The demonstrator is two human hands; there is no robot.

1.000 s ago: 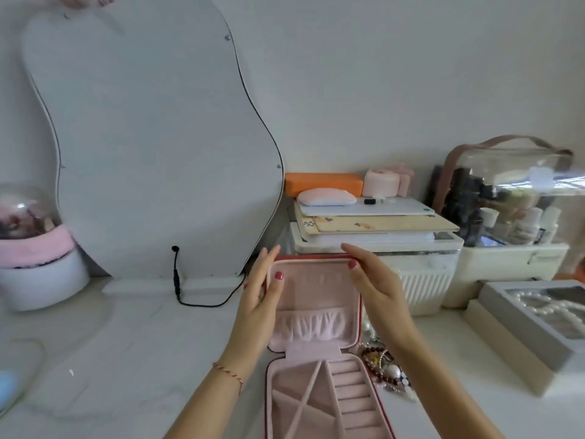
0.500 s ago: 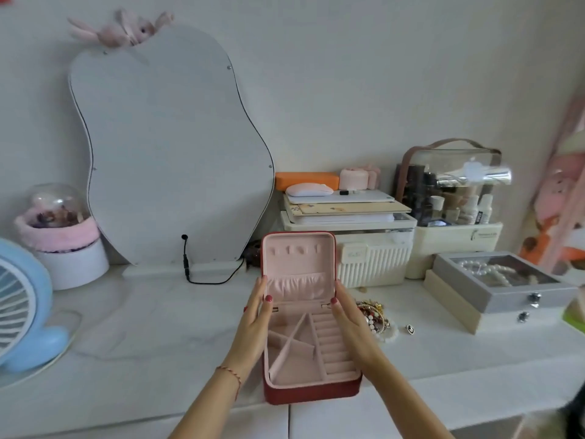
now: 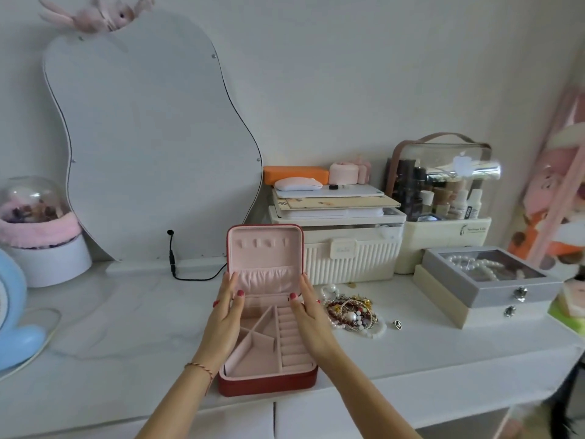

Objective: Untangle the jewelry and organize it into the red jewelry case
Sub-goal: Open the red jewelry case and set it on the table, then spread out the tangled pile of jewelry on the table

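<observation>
While the red jewelry case (image 3: 269, 380) sits open near the front edge of the white table (image 3: 126, 327), its lid (image 3: 265, 248) stands upright and shows off the pink lining, with a gathered pocket low down and a few little tabs higher up. The left hand (image 3: 225, 318) is on the case's left side with straight fingers lying along the lid's lower edge, thumb tucked just inside the rim, so that grip is flat and touching rather than clamped round anything. The right hand (image 3: 308, 315) mirrors it on the case's right side, fingers straight against the hinge end, thumb resting at the edge of the ring rolls. Inside the case the tray is split into slanted compartments on the left and ridged rolls on the right. Just to the right of the case lies the tangled jewelry (image 3: 351, 312), a heap of pearls, dark red beads and gold chain, not touching it as far as I can see. Behind the case to the left a curvy mirror (image 3: 152, 147) leans on the wall, and behind it to the right there's a ribbed cream box (image 3: 351, 258).
</observation>
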